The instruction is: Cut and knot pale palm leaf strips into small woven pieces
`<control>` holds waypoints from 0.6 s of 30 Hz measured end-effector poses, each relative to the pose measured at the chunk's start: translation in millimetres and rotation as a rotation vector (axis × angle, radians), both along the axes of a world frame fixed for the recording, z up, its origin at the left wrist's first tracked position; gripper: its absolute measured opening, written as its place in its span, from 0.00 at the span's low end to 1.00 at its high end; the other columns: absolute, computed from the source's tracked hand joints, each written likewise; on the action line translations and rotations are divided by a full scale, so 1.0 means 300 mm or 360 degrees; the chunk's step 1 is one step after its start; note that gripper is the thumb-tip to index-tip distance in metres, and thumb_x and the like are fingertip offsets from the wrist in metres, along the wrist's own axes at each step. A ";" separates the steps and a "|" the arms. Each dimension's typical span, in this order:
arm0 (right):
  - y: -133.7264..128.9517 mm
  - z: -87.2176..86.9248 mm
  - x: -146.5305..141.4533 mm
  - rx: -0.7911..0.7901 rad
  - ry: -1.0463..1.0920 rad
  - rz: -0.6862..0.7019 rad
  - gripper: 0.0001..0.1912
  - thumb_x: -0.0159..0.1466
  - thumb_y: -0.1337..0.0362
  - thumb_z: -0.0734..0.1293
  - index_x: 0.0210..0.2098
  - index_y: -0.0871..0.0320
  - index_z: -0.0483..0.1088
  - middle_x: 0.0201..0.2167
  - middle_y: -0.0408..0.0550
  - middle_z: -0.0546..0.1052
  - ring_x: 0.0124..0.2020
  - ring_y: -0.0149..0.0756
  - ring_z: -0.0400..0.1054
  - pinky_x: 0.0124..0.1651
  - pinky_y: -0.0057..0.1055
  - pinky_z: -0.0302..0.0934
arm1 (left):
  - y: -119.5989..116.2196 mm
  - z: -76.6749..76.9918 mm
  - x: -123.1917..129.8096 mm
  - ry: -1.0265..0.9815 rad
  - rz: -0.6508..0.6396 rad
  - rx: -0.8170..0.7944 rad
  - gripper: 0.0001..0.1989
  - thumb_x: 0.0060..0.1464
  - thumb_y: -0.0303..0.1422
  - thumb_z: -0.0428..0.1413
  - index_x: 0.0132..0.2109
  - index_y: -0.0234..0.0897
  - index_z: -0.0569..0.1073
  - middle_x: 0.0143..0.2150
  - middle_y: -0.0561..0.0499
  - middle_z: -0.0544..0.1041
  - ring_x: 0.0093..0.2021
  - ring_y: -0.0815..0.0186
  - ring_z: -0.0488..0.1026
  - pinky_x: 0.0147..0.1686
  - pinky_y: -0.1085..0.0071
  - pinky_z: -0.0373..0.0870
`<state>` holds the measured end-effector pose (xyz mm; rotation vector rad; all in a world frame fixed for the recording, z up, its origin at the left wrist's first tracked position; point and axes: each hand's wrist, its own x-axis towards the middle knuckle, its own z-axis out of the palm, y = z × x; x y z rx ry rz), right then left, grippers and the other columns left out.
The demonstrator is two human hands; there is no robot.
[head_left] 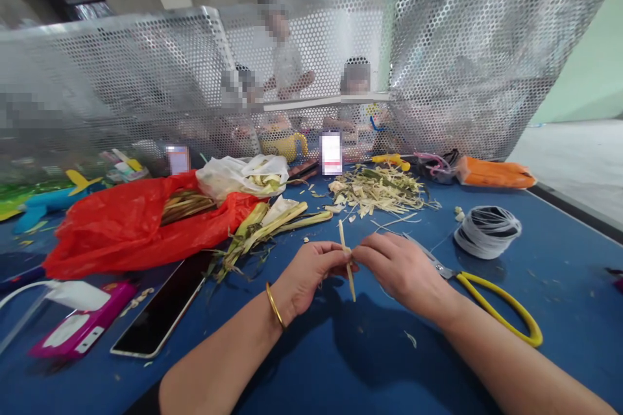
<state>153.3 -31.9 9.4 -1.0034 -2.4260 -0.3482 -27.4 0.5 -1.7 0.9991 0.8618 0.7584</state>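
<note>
My left hand (311, 272) and my right hand (396, 266) meet over the blue table. Between their fingertips stands a thin, pale strip of plant stalk (352, 285), nearly upright. The left thumb and fingers pinch it at the middle. My right fingers are closed against the same spot, and their tips are partly hidden. Just beyond lies a heap of pale plant shreds (382, 188). Yellow-handled scissors (503, 305) rest beside my right forearm, their blades partly behind my hand. Left of the hands is a bundle of peeled stalks (263, 227).
A red plastic bag (111, 220) and a white bag (238, 175) lie at the left, near a dark phone (163, 311) and a magenta power bank (85, 321). At the right sit a coil of clear cord (487, 233) and an orange packet (496, 172). A perforated metal screen (311, 32) stands behind, with people beyond it.
</note>
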 end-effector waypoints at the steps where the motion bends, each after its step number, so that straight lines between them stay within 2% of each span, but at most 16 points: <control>1: -0.002 0.007 0.001 0.0016 -0.0033 0.0031 0.13 0.69 0.69 0.54 0.42 0.59 0.69 0.35 0.49 0.72 0.30 0.35 0.61 0.34 0.31 0.54 | 0.000 -0.001 0.001 0.0002 0.0014 0.0005 0.09 0.39 0.33 0.65 0.28 0.32 0.77 0.27 0.49 0.76 0.30 0.68 0.71 0.36 0.72 0.66; 4: -0.004 0.027 0.006 0.0076 -0.0132 0.0121 0.16 0.70 0.69 0.51 0.44 0.61 0.69 0.36 0.51 0.73 0.32 0.36 0.62 0.36 0.32 0.55 | -0.004 0.001 0.002 -0.0018 0.0017 -0.0071 0.08 0.39 0.33 0.64 0.27 0.32 0.77 0.27 0.50 0.76 0.30 0.69 0.71 0.34 0.74 0.66; 8: -0.003 0.034 0.010 0.0193 -0.0212 0.0141 0.17 0.70 0.70 0.51 0.41 0.63 0.71 0.35 0.53 0.73 0.32 0.37 0.62 0.37 0.34 0.56 | -0.010 0.010 0.001 -0.0066 -0.0024 -0.0282 0.11 0.37 0.35 0.65 0.26 0.32 0.75 0.26 0.51 0.74 0.28 0.70 0.69 0.29 0.75 0.64; 12: -0.001 0.023 0.007 0.0147 -0.0204 0.0083 0.15 0.68 0.71 0.54 0.38 0.61 0.71 0.34 0.52 0.73 0.32 0.37 0.62 0.39 0.35 0.56 | -0.009 0.013 0.000 -0.0062 -0.0063 -0.0254 0.11 0.38 0.35 0.66 0.27 0.32 0.75 0.26 0.51 0.74 0.28 0.70 0.69 0.31 0.75 0.64; 15: 0.004 0.015 -0.001 -0.0149 0.0060 -0.0066 0.13 0.67 0.71 0.55 0.35 0.59 0.71 0.33 0.50 0.73 0.32 0.36 0.63 0.38 0.34 0.56 | -0.005 0.012 0.001 -0.0001 -0.0050 -0.0080 0.11 0.39 0.35 0.65 0.28 0.33 0.75 0.26 0.51 0.75 0.28 0.69 0.71 0.33 0.74 0.65; 16: 0.007 0.014 -0.004 -0.0329 0.0212 -0.0136 0.12 0.66 0.71 0.56 0.34 0.58 0.71 0.32 0.48 0.73 0.31 0.35 0.64 0.37 0.32 0.56 | -0.005 0.013 0.002 0.0039 -0.0041 0.0017 0.11 0.39 0.35 0.65 0.28 0.33 0.75 0.26 0.51 0.75 0.29 0.69 0.71 0.34 0.73 0.65; 18: 0.013 0.012 -0.008 -0.0851 0.0562 -0.0271 0.09 0.64 0.69 0.60 0.29 0.58 0.70 0.27 0.44 0.72 0.28 0.32 0.65 0.32 0.29 0.56 | -0.006 0.014 0.004 0.0127 -0.0055 0.0236 0.10 0.41 0.35 0.65 0.29 0.33 0.75 0.26 0.50 0.76 0.29 0.69 0.71 0.35 0.73 0.65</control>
